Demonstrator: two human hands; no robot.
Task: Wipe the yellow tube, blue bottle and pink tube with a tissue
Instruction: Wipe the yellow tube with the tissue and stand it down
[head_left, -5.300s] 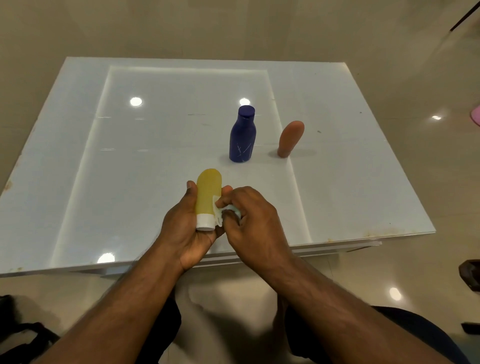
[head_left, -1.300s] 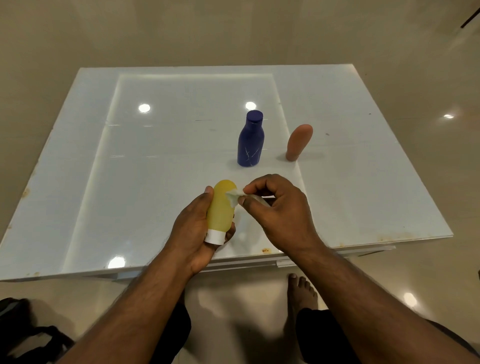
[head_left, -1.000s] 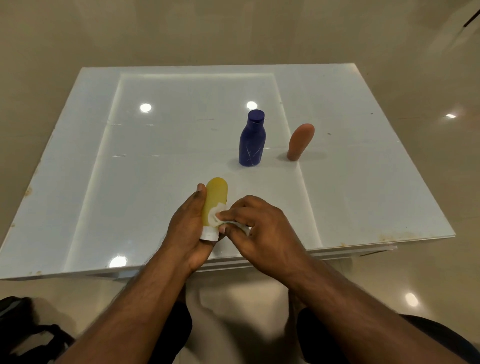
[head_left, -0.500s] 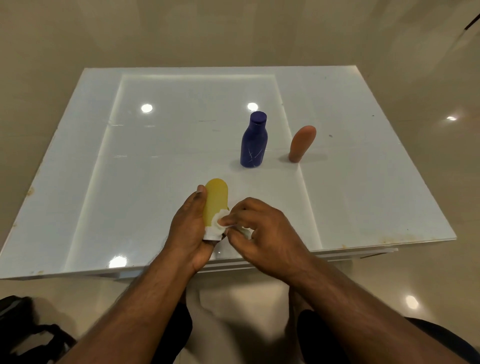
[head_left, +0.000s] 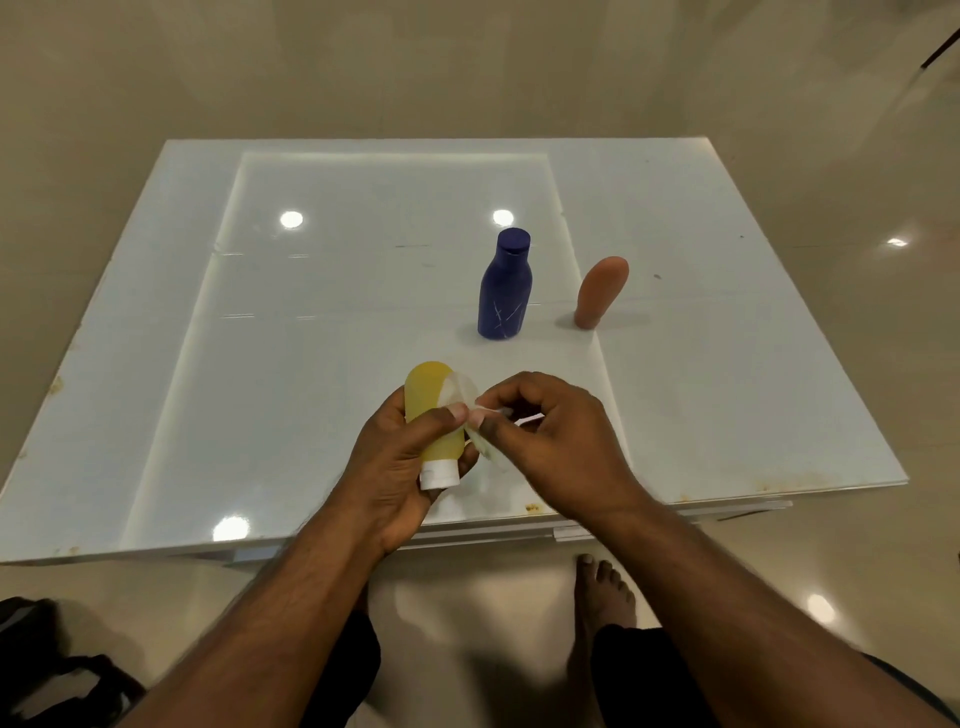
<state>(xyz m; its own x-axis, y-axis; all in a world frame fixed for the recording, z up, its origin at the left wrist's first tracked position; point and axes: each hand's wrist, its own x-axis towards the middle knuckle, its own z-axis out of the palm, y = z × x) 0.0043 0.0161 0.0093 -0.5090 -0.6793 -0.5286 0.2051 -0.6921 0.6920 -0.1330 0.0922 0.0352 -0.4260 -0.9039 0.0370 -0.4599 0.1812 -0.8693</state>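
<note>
My left hand (head_left: 395, 467) grips the yellow tube (head_left: 427, 395) above the table's near edge, white cap pointing down toward me. A thin white tissue (head_left: 461, 396) lies against the tube's right side, pinched by my right hand (head_left: 550, 441). The blue bottle (head_left: 505, 288) stands upright further back on the table. Right of it stands the pink tube (head_left: 600, 292), leaning slightly.
The white glossy table (head_left: 311, 338) has a raised inner panel and rust-like spots along its near edge. A bare foot (head_left: 605, 587) shows on the beige floor below. A dark bag (head_left: 47, 670) lies at the bottom left.
My right hand has moved the tissue from near the cap up along the tube's right side. My left thumb now lies across the front of the tube.
</note>
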